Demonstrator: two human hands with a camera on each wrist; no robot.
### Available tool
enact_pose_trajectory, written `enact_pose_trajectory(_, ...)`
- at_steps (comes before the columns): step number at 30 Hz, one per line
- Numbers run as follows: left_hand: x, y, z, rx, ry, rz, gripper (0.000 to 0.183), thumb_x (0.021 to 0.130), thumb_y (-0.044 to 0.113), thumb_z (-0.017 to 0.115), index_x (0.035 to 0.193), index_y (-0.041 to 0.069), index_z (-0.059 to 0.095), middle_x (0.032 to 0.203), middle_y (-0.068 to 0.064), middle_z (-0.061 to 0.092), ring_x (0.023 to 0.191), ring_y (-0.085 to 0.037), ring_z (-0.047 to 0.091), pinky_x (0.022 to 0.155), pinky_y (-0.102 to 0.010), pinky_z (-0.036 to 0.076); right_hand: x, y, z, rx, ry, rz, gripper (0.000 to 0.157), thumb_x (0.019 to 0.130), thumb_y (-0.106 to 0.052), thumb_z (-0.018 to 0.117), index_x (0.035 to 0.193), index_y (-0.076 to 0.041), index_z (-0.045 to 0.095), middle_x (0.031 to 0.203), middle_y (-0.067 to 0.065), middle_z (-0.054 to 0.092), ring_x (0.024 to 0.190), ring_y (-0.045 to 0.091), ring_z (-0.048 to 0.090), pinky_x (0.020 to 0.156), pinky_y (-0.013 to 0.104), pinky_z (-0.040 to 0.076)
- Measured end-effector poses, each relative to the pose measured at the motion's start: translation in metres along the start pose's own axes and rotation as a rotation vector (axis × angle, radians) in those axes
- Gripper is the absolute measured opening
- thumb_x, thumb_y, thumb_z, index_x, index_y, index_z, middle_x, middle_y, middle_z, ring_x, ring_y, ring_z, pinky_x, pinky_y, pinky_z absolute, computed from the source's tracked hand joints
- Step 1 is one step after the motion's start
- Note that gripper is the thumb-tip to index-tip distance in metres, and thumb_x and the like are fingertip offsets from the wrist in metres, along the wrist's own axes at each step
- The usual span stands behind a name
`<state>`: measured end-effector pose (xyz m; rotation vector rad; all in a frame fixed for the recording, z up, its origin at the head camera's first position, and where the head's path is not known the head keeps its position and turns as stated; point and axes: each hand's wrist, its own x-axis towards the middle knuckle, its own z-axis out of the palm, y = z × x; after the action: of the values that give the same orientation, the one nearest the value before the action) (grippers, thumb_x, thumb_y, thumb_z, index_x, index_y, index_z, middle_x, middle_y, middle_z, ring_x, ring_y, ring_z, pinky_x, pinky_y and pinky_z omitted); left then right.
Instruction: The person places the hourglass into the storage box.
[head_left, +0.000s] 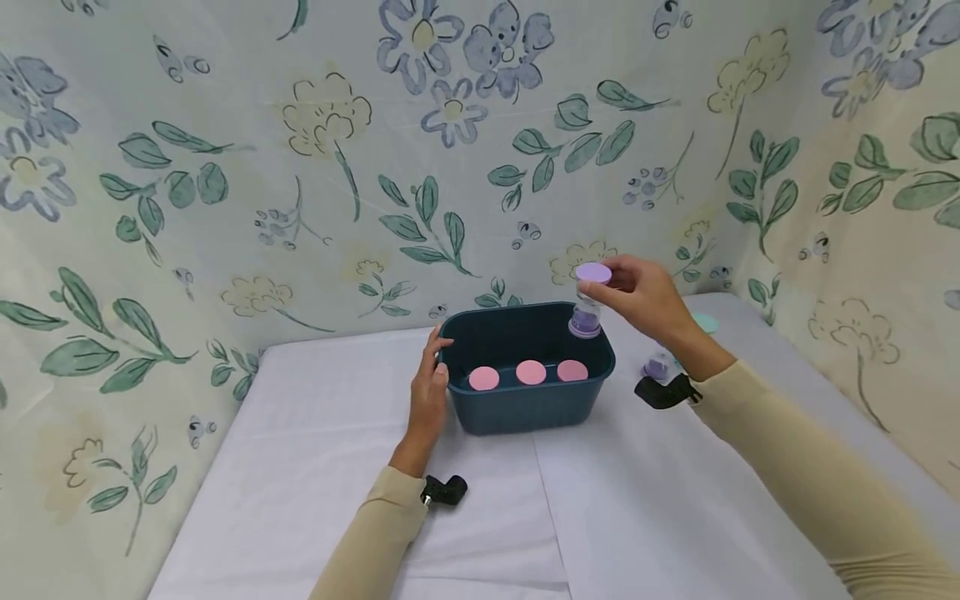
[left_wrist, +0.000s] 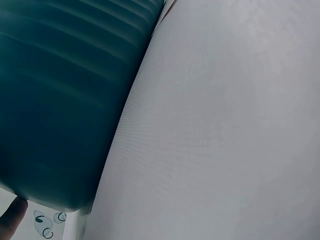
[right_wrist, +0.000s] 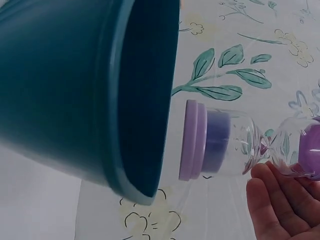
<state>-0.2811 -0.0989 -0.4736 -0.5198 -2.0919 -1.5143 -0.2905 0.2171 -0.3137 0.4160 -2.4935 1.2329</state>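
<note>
A dark teal plastic bin (head_left: 525, 412) stands on the white-covered table. My left hand (head_left: 429, 396) grips its left side at the rim; one of that hand's fingertips (left_wrist: 14, 215) meets the bin's outside in the left wrist view. With my right hand (head_left: 645, 300) I hold a clear hourglass sand timer (head_left: 585, 321) by its upper end, over the bin's back right corner. Lilac caps close the timer, and purple sand (right_wrist: 216, 142) lies in its lower bulb. Inside the bin, three pink round tops (head_left: 531, 372) stand in a row; what is below them is hidden.
Right of the bin lie a purple-ended object (head_left: 657, 367) and a mint-green round top (head_left: 705, 322), partly hidden by my right wrist. Floral cloth (head_left: 322, 208) hangs behind the table and along its right side.
</note>
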Motion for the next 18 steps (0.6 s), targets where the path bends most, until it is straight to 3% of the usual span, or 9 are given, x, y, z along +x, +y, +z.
enact_pose_trajectory(4,-0.001,0.001,0.001,0.003,0.0,-0.011,0.042,0.098,0.033,0.028,0.135,0.02,0.043,0.158,0.013,0.021,0.145,-0.013,0.019,0.113,-0.053,0.022,0.003,-0.002,0.01,0.018,-0.013,-0.012,0.055,0.084,-0.043,0.071,0.122,-0.004,0.06,0.111,0.013,0.067,0.097,0.027,0.065,0.087,0.047,0.053)
enact_pose_trajectory(18,-0.001,-0.002,0.001,0.002,0.0,0.006,0.043,0.098,0.033,0.029,0.136,0.019,0.043,0.159,0.007,0.022,0.145,-0.017,0.02,0.113,-0.054,0.022,0.009,-0.017,0.053,0.078,-0.093,-0.042,0.052,0.084,-0.038,0.073,0.121,-0.005,0.06,0.112,0.011,0.064,0.098,0.025,0.064,0.085,0.044,0.054)
